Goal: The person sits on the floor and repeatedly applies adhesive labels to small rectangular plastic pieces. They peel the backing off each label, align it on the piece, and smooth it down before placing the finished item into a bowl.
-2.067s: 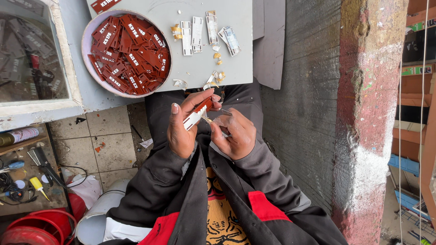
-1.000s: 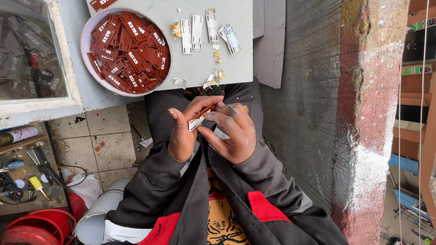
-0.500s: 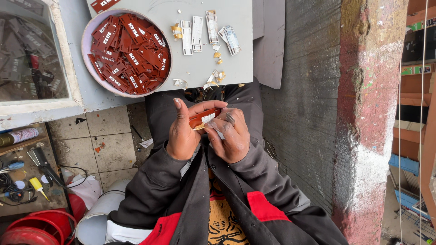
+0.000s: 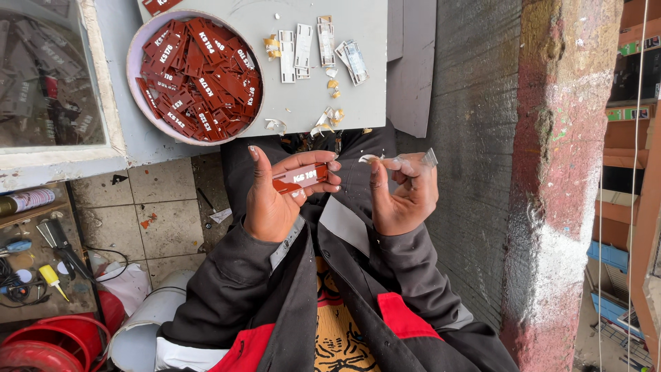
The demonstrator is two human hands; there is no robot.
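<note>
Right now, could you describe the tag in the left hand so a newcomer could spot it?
Below the grey board with its round bowl, the left hand pinches one red-brown tag. Unlike those piled in the bowl, it is single and held up.

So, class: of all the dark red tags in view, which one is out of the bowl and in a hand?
The red tag gripped in the left hand; the others lie heaped in the round bowl.
</note>
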